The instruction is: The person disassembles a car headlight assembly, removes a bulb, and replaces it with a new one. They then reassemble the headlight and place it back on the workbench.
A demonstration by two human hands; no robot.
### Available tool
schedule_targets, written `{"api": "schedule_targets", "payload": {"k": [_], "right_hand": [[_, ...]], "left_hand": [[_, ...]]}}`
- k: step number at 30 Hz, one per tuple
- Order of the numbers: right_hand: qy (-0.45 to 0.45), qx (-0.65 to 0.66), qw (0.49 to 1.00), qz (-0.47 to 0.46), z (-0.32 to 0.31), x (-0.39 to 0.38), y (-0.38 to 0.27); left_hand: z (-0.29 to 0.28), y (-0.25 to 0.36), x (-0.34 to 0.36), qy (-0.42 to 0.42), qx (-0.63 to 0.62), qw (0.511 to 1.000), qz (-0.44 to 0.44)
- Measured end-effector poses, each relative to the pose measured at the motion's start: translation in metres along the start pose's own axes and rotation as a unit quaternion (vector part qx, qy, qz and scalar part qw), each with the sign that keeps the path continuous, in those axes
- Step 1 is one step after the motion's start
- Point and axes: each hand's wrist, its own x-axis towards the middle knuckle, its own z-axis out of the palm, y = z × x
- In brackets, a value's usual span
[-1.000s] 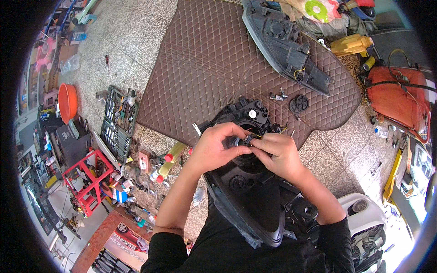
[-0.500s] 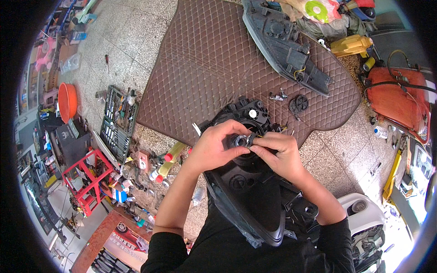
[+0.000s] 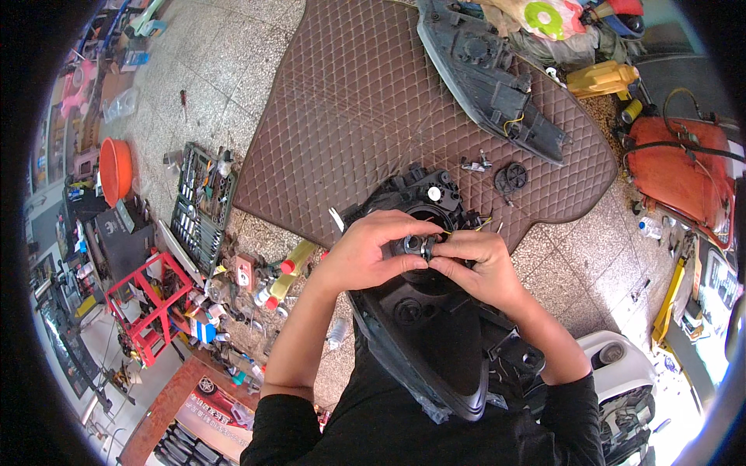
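My left hand (image 3: 369,252) has thumb and forefinger closed around a small dark round part (image 3: 412,245) with a shiny metal ring. My right hand (image 3: 486,268) pinches the same part from the right, a thin yellow wire just above it. Both are over the opening in the back of a black headlight housing (image 3: 420,357) resting against my body, with a white round cap (image 3: 434,193) on its upper section. On the quilted brown mat (image 3: 326,124) beyond lie a black round cover (image 3: 510,181), a small metal piece (image 3: 474,165) and a second headlight housing (image 3: 497,85).
An open socket toolbox (image 3: 198,213), red metal frame (image 3: 148,307), orange basin (image 3: 115,171) and scattered bottles (image 3: 291,268) crowd the left. On the right are an orange tank (image 3: 676,179), a yellow object (image 3: 668,299) and a white car part (image 3: 614,353). Bags (image 3: 544,19) are piled at the top.
My fingers have shifted slightly on the small part and turned it, with the left forefinger now reaching farther right over its top. The housing has stayed roughly in place.
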Motion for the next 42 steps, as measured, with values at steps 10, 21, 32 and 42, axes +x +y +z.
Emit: {"api": "schedule_targets", "payload": {"k": [10, 21, 32, 42], "right_hand": [[-0.016, -0.016, 1.0, 0.007, 0.001, -0.0001, 0.0037], [-0.061, 0.188, 0.962, 0.19, -0.0019, -0.0021, 0.0015], [-0.066, 0.201, 0.959, 0.189, -0.0018, -0.0022, 0.0011], [-0.063, 0.191, 0.963, 0.179, -0.0012, -0.0026, 0.001]], "left_hand": [[0.0032, 0.0006, -0.0022, 0.029, -0.005, 0.999, -0.03], [0.0059, 0.002, -0.0038, 0.052, 0.005, 0.998, -0.031], [0.0057, 0.0048, -0.0037, 0.057, -0.002, 0.998, -0.032], [0.0061, 0.003, -0.0029, 0.054, 0.019, 0.998, -0.005]]}}
